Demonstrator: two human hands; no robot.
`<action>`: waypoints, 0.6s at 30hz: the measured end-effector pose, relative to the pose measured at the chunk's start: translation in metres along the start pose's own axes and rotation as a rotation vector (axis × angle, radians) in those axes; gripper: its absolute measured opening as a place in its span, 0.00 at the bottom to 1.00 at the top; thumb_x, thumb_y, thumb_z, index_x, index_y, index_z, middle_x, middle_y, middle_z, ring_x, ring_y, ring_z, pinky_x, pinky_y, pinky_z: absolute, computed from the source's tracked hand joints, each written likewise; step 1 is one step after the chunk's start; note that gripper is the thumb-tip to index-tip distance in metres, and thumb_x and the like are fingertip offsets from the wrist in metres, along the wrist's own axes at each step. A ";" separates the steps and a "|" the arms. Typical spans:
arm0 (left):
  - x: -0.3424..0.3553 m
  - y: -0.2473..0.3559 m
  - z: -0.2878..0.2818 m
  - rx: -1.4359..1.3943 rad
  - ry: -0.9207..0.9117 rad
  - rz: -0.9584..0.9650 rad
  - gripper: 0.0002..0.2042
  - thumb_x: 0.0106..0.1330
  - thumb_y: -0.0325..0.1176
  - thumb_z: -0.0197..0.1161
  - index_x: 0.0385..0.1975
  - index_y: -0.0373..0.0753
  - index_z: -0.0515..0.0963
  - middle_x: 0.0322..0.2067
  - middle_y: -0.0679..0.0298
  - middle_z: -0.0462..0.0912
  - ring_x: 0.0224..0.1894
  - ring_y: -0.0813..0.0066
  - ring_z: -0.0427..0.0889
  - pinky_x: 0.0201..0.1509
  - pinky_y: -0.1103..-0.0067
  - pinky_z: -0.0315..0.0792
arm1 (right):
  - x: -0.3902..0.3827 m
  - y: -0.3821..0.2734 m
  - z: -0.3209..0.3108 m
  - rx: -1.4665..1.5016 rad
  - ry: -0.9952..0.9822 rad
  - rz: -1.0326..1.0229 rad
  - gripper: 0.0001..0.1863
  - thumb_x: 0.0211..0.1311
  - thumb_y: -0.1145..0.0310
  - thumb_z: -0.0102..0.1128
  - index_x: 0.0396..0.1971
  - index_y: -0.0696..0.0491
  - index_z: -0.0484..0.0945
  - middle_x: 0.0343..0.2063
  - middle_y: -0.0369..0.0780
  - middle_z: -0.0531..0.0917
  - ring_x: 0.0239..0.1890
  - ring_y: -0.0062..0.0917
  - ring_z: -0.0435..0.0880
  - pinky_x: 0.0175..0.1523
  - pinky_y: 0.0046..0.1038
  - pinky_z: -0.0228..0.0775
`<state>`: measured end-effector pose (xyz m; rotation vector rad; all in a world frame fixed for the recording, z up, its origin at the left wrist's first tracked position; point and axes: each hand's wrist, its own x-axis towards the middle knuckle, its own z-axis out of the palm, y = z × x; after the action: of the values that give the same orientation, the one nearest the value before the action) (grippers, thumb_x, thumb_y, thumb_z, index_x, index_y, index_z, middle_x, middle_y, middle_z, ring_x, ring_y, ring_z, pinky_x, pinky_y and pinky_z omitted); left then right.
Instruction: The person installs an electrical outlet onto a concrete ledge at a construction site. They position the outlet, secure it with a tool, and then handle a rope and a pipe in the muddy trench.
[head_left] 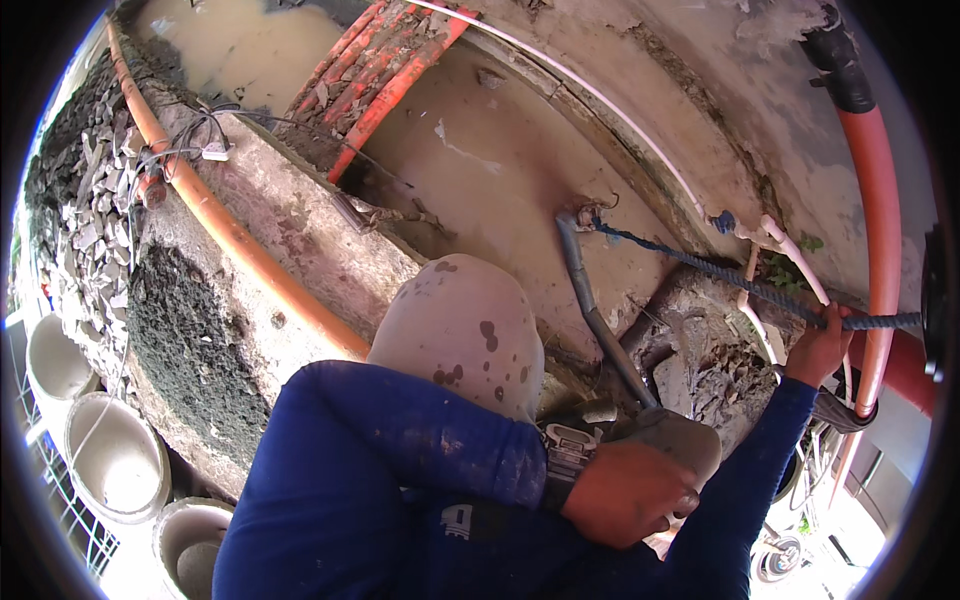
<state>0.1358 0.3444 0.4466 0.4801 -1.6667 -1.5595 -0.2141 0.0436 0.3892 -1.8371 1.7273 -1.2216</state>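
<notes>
My right hand (819, 346) reaches out at the right, its fingers closed around a dark twisted rope (705, 267). The rope runs left from there over a muddy water pit, down to a mud-covered piece near the upper end of a grey pipe (592, 300). On the right, the rope passes out at the edge of the view. My left arm lies bent across my mud-spotted knee, a watch (570, 452) on its wrist. My left hand (630, 492) rests curled by the other knee, with nothing visible in its fingers.
Brown water (490, 140) fills the walled pit, and several orange pipes (385, 85) cross it. A long orange pipe (220, 215) lies along the left concrete ledge, near rubble (95, 205) and buckets (118, 455). A thick orange-red pipe (875, 220) stands at the right.
</notes>
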 end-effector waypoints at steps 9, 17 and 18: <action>-0.003 0.011 0.013 0.119 -0.088 -0.080 0.14 0.61 0.32 0.64 0.44 0.33 0.76 0.44 0.50 0.76 0.47 0.49 0.79 0.51 0.61 0.75 | 0.086 -0.007 0.084 0.366 0.042 0.445 0.15 0.66 0.71 0.60 0.51 0.50 0.72 0.48 0.38 0.74 0.53 0.33 0.79 0.58 0.36 0.72; -0.002 -0.002 0.017 0.169 -0.061 -0.011 0.16 0.60 0.33 0.64 0.45 0.32 0.77 0.45 0.50 0.77 0.48 0.49 0.79 0.51 0.61 0.75 | -0.018 -0.025 -0.019 0.329 -0.010 0.184 0.13 0.66 0.74 0.59 0.48 0.52 0.71 0.41 0.39 0.76 0.44 0.28 0.80 0.56 0.37 0.73; -0.002 -0.004 0.017 0.159 -0.051 -0.012 0.16 0.60 0.34 0.64 0.45 0.32 0.77 0.44 0.50 0.77 0.47 0.49 0.79 0.51 0.61 0.75 | -0.022 -0.028 -0.017 0.392 0.000 0.207 0.13 0.66 0.74 0.59 0.48 0.52 0.71 0.41 0.39 0.76 0.44 0.28 0.79 0.55 0.37 0.73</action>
<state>0.1228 0.3563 0.4434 0.5375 -1.8385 -1.4655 -0.2066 0.0754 0.4119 -1.3965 1.5023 -1.3569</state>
